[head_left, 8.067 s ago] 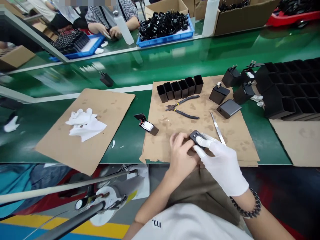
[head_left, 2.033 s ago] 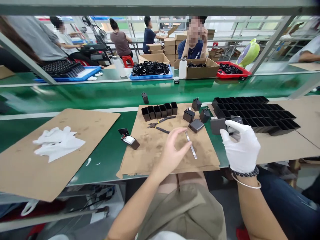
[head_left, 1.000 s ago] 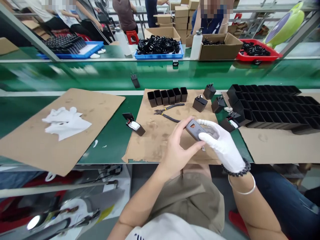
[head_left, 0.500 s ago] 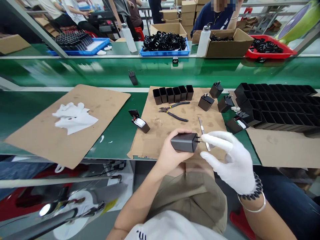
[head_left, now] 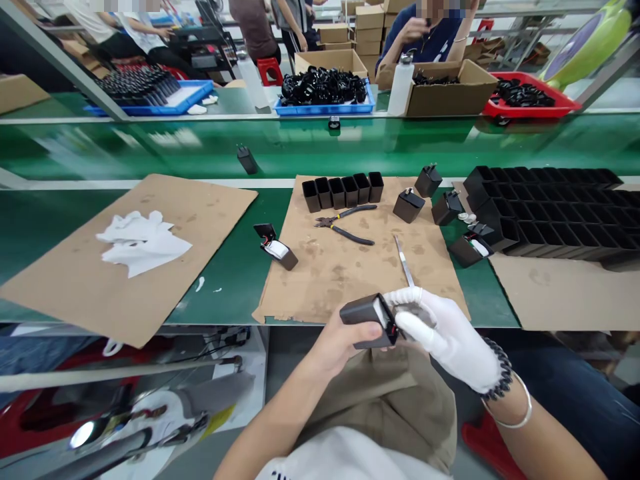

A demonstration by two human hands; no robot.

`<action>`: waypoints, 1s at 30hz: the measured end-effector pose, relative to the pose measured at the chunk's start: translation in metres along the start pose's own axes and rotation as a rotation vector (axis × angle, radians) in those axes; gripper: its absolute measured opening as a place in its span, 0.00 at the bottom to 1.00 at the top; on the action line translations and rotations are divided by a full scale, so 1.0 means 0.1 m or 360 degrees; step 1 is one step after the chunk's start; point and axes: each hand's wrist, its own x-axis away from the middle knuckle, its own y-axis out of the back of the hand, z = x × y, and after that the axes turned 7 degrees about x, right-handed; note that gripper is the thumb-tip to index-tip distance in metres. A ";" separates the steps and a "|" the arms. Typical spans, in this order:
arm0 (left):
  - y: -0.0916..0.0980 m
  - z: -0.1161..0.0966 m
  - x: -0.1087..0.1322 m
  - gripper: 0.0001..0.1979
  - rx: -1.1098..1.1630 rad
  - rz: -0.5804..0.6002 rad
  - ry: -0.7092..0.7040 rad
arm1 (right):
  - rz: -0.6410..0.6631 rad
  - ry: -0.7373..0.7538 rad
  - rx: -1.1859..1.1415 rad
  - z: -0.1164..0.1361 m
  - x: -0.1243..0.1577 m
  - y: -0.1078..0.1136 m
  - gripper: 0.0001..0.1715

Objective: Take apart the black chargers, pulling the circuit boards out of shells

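Observation:
My bare left hand (head_left: pixel 340 341) grips a dark grey charger block (head_left: pixel 367 313) just below the table's front edge, over my lap. My white-gloved right hand (head_left: pixel 447 333) is closed on the block's right end, fingers pressed against its face. On the brown cardboard mat (head_left: pixel 320 280) beyond lie a metal strip (head_left: pixel 404 260) and black cutting pliers (head_left: pixel 345 222). A row of several open black shells (head_left: pixel 343 190) stands at the mat's far edge.
Loose chargers (head_left: pixel 409 204) and a large block of black shells (head_left: pixel 550 200) sit at the right. An opened charger (head_left: pixel 277 246) lies on the green belt (head_left: pixel 230 267). White cloths (head_left: pixel 141 241) rest on another cardboard at left. Other people work across the belt behind blue trays (head_left: pixel 325 103).
Both hands have dropped toward my lap with the charger. The right hand, which had its fingers spread by the plug end, has closed onto the block's end.

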 end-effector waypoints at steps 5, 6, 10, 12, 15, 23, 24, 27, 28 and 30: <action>0.15 0.09 0.03 0.28 0.0153 -0.0049 -0.0025 | 0.0001 -0.0149 -0.0070 -0.18 -0.30 0.11 0.23; 0.16 0.07 0.04 0.26 0.0124 -0.0115 -0.0088 | -0.0121 -0.0104 0.0179 -0.20 -0.43 0.16 0.22; 0.18 -0.06 0.08 0.24 0.0152 -0.0273 -0.0165 | -0.0061 0.0082 0.1379 -0.16 -1.17 0.26 0.36; 0.21 -0.12 0.12 0.25 0.0291 -0.0249 -0.0050 | 0.0278 0.0108 0.1792 -0.11 -1.55 0.22 0.52; 0.25 -0.20 0.23 0.26 0.0428 -0.0122 0.0056 | 0.0531 0.0111 0.1921 -0.06 -1.97 0.11 0.64; 0.21 -0.26 0.48 0.28 0.0207 -0.0100 -0.0087 | 0.0402 0.0077 0.1937 -0.07 -2.00 -0.06 0.42; 0.20 -0.25 0.49 0.26 0.0097 -0.0204 -0.0221 | 0.0380 0.0052 0.1907 -0.07 -1.94 -0.03 0.39; 0.20 -0.25 0.48 0.24 -0.0209 -0.0468 -0.0578 | 0.0387 -0.0025 0.1740 -0.02 -1.74 0.11 0.30; 0.20 -0.26 0.48 0.24 -0.0295 -0.0501 -0.0643 | 0.0442 -0.0030 0.1630 0.01 -1.65 0.18 0.29; 0.21 -0.28 0.49 0.22 -0.0463 -0.0538 -0.0765 | 0.0623 0.0014 0.1308 0.06 -1.42 0.33 0.29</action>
